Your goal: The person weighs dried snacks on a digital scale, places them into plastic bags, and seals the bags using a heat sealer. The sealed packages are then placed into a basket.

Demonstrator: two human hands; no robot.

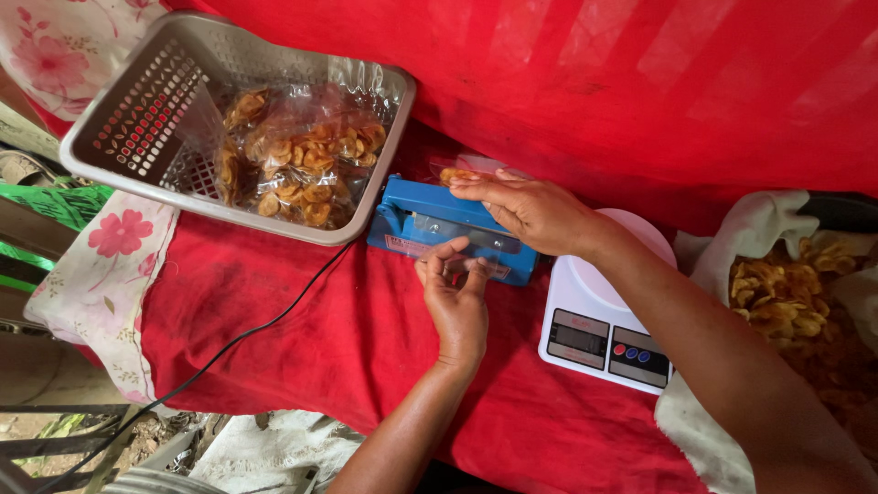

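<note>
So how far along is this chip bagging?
Done: several sealed bags of chips lie in the grey basket. In hand: the right hand presses down the blue heat sealer on a clear bag, while the left hand steadies its front edge. Left: a heap of loose chips sits in the cloth-lined container beside the scale.

I see the right hand lying flat, pressing on the arm of the blue heat sealer, a clear bag of chips poking out behind it. The left hand pinches the bag's near edge with its fingers. A white scale sits just right; a grey basket of packed chips sits left on the red-clothed table.
</note>
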